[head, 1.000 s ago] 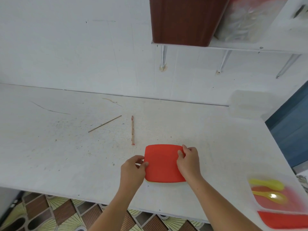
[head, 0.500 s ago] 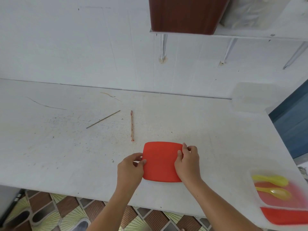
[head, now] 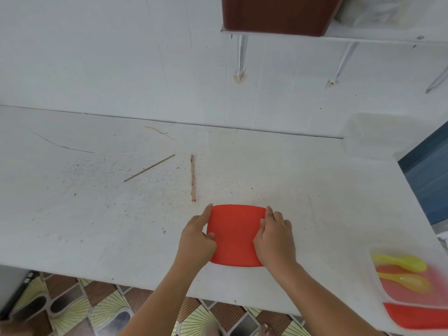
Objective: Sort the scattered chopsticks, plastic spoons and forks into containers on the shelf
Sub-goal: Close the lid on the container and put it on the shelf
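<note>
I see a wide white table [head: 97, 226] running along a white wall. Above it, at upper right, a white shelf [head: 378, 39] carries a dark brown container [head: 278, 15], with a clear tub [head: 388, 10] just beside it on the right. A frosted clear box [head: 371, 138] stands at the table's far right corner. At the table's near right edge, blurred, a clear tray [head: 388, 294] holds two yellow spoons [head: 400, 260] lying side by side, with red showing beneath them. Near the front edge, about the middle, a red lid [head: 234, 235] sits level between both grips; I cannot tell whether it rests on the table. The left grip [head: 195, 241] grasps its left edge, thumb on top, forefinger stretched along the side. The right grip [head: 275, 238] grasps its right edge, thumb on top, fingers curled over the side. Just beyond the lid's far left corner, apart from it, lies a red-marked chopstick [head: 192, 178] pointing away from me. Further left lies a thinner plain chopstick [head: 149, 168], slanted, well apart from either grip
</note>
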`<state>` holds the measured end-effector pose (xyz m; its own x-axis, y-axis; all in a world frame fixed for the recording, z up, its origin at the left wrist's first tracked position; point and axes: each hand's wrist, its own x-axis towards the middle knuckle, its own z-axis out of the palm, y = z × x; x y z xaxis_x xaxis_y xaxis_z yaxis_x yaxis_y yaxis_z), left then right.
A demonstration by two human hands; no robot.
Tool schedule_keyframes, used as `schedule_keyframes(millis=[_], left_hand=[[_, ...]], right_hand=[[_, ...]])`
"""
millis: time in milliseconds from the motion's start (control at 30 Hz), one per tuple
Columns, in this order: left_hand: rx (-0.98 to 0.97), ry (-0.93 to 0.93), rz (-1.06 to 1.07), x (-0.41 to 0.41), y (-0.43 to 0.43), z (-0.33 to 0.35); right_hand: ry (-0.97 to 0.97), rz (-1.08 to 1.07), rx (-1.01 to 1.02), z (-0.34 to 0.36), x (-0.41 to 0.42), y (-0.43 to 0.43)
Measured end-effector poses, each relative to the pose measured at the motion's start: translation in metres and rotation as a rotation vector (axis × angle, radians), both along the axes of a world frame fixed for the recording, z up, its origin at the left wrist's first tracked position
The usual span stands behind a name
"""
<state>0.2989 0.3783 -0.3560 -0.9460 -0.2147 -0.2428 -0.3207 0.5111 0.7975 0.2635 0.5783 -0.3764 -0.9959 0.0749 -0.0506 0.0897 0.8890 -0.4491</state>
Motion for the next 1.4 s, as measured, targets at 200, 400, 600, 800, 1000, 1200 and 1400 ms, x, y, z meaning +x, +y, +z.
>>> schedule_keyframes(millis=[200, 400, 600, 800, 1000, 1200, 1400], left_hand=[[-0.297, -0.212, -0.35, -0.027, -0.012, 0.013], [-0.177, -0.207, -0.353, -0.013, -0.009, 0.015], [-0.112, 0.018, -0.213, 0.01, 0.015, -0.004], [-0.163, 0.032, -0.168, 0.002, 0.016, -0.023], [0.076, -0.022, -0.064, -0.007, 0.02, 0.027], [0.442, 0.12, -0.189, -0.002, 0.062, 0.153], [0.575, 0.347, -0.509, -0.037, 0.168, 0.278]], right_hand=[[-0.036, 0.011, 0.146, 0.004, -0.005, -0.006], [0.001, 0.014, 0.026, 0.006, 0.001, 0.0], [-0.114, 0.119, -0.217, 0.001, 0.01, 0.016], [-0.145, 0.129, -0.264, -0.002, 0.003, 0.014], [-0.218, -0.175, -0.745, 0.041, 0.01, 0.035], [-0.078, 0.123, -1.331, 0.176, 0.045, 0.127], [0.14, 0.12, -1.243, 0.311, -0.007, 0.245]])
